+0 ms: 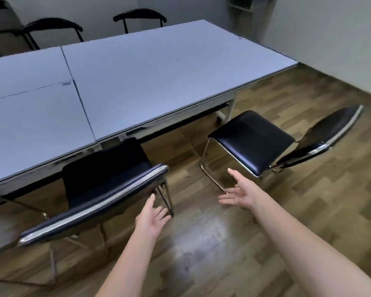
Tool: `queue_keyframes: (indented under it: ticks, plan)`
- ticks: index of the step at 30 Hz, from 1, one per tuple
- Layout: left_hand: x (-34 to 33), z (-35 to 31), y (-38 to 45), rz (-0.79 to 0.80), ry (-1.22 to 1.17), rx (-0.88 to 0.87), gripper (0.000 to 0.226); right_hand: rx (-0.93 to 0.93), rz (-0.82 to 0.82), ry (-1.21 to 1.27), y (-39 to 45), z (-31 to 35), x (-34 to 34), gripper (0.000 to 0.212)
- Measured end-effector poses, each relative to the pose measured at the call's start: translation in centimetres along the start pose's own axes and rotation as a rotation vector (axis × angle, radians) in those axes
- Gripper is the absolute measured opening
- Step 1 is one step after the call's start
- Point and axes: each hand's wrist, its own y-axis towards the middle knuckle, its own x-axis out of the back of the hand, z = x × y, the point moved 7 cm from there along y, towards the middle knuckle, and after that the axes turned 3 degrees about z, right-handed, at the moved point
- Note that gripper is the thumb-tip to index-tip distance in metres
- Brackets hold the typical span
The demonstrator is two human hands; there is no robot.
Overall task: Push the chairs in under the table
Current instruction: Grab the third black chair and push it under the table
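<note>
The floor (308, 211) is laid in wood-look planks of mixed brown tones, and a pale, worn-looking patch (201, 243) is seen in the middle of the near floor. The room is closed in by plain light grey walls (330, 28), which meet in a corner at the far side. A pale box-like fitting (240, 4) is mounted high on the far wall, cut off by the upper edge. The lighting is soft and even, without hard shadows.

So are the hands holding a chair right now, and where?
No, nothing is held. The left hand is open just behind the near chair backrest, and the right hand is open, short of the far chair.
</note>
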Motion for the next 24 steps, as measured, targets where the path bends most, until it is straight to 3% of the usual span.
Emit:
queue_keyframes:
  ticks: [6, 13, 20, 24]
  plan:
    - [-15.2, 12.2, -2.3, 0.089, 0.031, 0.110, 0.079, 0.043, -0.047, 0.077, -3.4, 7.1, 15.3, 0.090]
    - [-31.1, 24.3, -3.9, 0.202, 0.050, 0.270, 0.094, 0.110, -0.065, 0.204, -4.6, 15.6, 28.5, 0.094]
    - [-44.8, 30.2, -0.9, 0.197, -0.090, 0.324, 0.094, 0.110, -0.064, 0.258, -0.6, 24.9, 36.7, 0.097]
    - [-50.6, 31.5, 1.0, 0.123, -0.132, 0.307, 0.077, 0.084, -0.073, 0.252, 2.7, 31.0, 39.9, 0.099]
